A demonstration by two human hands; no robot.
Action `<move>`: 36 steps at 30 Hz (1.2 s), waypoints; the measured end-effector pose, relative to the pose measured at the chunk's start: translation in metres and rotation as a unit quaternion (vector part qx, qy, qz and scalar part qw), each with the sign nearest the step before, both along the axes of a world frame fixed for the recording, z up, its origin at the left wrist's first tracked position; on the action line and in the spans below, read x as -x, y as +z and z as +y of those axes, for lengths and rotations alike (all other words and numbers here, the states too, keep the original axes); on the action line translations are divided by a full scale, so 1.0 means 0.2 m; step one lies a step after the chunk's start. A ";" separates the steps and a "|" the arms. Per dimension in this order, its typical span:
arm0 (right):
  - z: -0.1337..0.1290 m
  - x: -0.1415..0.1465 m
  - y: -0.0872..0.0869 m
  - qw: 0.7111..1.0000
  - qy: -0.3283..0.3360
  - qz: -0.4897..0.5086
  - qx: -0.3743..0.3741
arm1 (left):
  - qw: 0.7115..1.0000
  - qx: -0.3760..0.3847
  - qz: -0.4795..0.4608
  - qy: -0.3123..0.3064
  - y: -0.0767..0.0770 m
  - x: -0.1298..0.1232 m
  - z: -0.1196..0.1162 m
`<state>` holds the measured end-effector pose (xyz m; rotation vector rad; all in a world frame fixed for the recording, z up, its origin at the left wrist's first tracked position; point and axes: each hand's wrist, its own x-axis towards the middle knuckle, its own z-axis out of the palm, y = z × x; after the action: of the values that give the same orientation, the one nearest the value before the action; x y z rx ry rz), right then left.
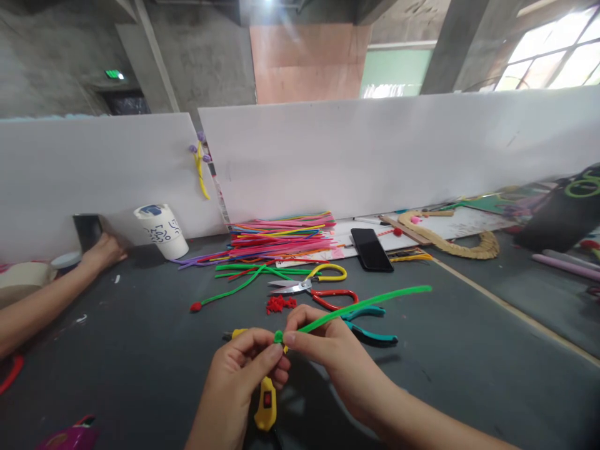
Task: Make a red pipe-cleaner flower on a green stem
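Observation:
A green pipe cleaner runs up to the right from between my two hands, its near end curled into a small tight coil. My left hand pinches that coil between thumb and fingertips. Close beside it, my right hand grips the straight stem near the coil. Under my hands lies a yellow glue gun, partly hidden by my left hand. Just beyond are red clippings, scissors with one yellow and one red handle, and teal-handled pliers.
Behind lie a heap of coloured pipe cleaners, a red-tipped green stem and a black phone. A white paper cup stands left, near another person's hand at a dark phone. White boards edge the table.

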<state>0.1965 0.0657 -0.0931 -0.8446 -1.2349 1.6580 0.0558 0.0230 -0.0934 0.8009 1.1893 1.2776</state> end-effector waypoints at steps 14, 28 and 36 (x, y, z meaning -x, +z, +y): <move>-0.02 0.02 0.00 0.993 0.053 0.093 0.058 | 0.978 0.049 -0.185 -0.077 -0.04 0.02 0.01; 0.04 0.00 -0.05 0.981 0.141 0.125 0.041 | 0.950 0.083 -0.246 -0.174 -0.03 0.00 0.02; 0.04 -0.02 -0.03 0.991 0.083 0.101 -0.017 | 0.966 0.103 -0.208 -0.111 -0.01 0.02 0.02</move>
<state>0.1999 0.0727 -0.0985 -0.5486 -1.2142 1.8010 0.0523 0.0274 -0.0952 0.4667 0.8493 1.0511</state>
